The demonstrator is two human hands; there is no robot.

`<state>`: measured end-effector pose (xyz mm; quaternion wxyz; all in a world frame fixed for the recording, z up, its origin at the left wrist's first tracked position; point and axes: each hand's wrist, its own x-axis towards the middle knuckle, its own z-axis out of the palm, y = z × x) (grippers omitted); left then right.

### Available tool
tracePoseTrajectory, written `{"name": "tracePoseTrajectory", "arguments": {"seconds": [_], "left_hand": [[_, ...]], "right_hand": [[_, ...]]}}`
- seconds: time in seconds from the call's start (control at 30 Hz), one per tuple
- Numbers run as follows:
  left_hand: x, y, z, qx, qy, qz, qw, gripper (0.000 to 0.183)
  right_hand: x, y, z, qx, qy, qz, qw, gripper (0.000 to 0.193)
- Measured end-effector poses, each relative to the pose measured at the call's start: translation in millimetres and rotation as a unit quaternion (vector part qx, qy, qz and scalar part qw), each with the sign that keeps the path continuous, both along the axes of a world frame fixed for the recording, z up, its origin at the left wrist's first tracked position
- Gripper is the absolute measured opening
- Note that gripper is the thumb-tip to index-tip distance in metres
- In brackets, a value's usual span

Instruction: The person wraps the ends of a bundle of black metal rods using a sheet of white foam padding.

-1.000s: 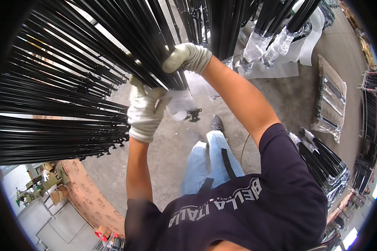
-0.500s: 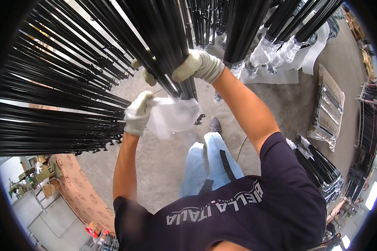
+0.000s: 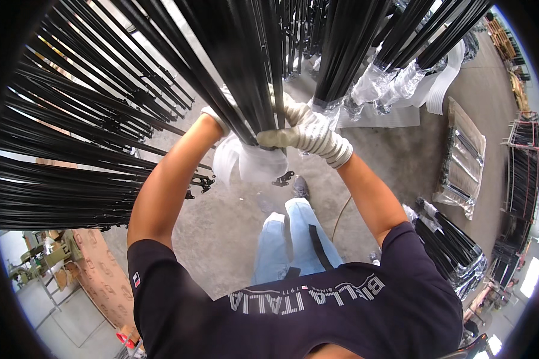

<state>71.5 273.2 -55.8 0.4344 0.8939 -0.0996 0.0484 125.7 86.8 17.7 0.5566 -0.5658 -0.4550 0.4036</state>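
A bundle of long black metal bars (image 3: pixel 236 66) stands in front of me, its lower part in a white foam sheet (image 3: pixel 245 164). My right hand (image 3: pixel 311 130), in a pale knitted glove, is closed around the bundle's right side. Its thumb presses at the top edge of the foam, and its fingers reach behind the bars. My left hand (image 3: pixel 220 119), gloved too, reaches round the left side; the bars hide its fingers. A dark bracket (image 3: pixel 283 178) pokes out beside the foam on the right.
Rows of black bars (image 3: pixel 60 191) lean in from the left. More bundles (image 3: pixel 347 54) stand to the right, some with plastic-wrapped ends (image 3: pixel 371 87). A wrapped flat pack (image 3: pixel 461 158) and wrapped bars (image 3: pixel 446 239) lie on the right. A cable (image 3: pixel 340 218) crosses the concrete floor.
My left hand has gone from the foam's left edge to behind the bundle, and the foam now curves closer around the bars. The right hand has moved lower, its thumb onto the foam's upper edge.
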Motion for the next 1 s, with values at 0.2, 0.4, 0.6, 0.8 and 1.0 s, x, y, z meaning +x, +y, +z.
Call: {"name": "tracePoseTrajectory", "arguments": {"seconds": [0.2,0.4,0.6,0.8,1.0], "left_hand": [[18,-15,11,0.119,0.021,-0.052,0.991,0.021],[32,-42,23,0.329,0.104,-0.160,0.925,0.019],[10,-41,-36,-0.148,0.132,-0.015,0.980,0.014],[-41,-60,-45,-0.284,0.011,0.311,0.907,0.019],[-141,-157,-33,-0.657,0.242,0.539,0.468,0.054]], "right_hand": [[4,-12,-41,0.048,0.149,-0.085,0.984,0.038],[22,-13,-111,0.121,0.299,-0.129,0.938,0.068],[44,-2,-131,0.114,0.473,0.083,0.870,0.066],[19,-12,-80,-0.082,-0.027,-0.042,0.995,0.021],[0,-15,-78,-0.133,-0.362,-0.089,0.918,0.028]]}}
